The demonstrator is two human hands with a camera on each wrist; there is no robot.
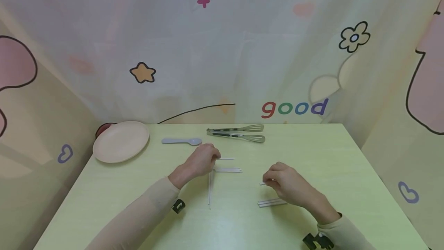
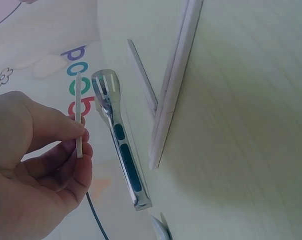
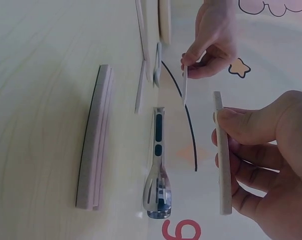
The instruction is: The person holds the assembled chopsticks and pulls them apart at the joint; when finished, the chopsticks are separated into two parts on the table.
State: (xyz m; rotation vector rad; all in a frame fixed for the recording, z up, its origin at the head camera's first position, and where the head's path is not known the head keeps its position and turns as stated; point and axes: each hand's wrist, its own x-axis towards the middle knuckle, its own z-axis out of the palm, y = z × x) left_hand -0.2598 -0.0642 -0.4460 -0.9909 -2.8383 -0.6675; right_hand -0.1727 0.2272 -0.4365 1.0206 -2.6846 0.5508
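Observation:
My left hand [image 1: 202,160] pinches a thin white stick [image 2: 79,115] between thumb and fingers, raised over the table. Below it, white sticks lie on the table, some pointing right [image 1: 229,170] and some toward me [image 1: 209,192], their ends close together in a corner. To the right, my right hand [image 1: 287,183] grips another white stick [image 3: 222,155], the thumb on one side and fingertips on the other. Under that hand, a small row of sticks [image 1: 270,203] lies side by side, partly hidden by the hand in the head view.
A cream plate [image 1: 121,142] is at the table's back left corner. Near the back edge lie a pale spoon [image 1: 180,141] and metal tongs [image 1: 239,133] with dark grips. A printed curtain [image 1: 222,49] hangs behind the table [image 1: 347,157] and at its sides.

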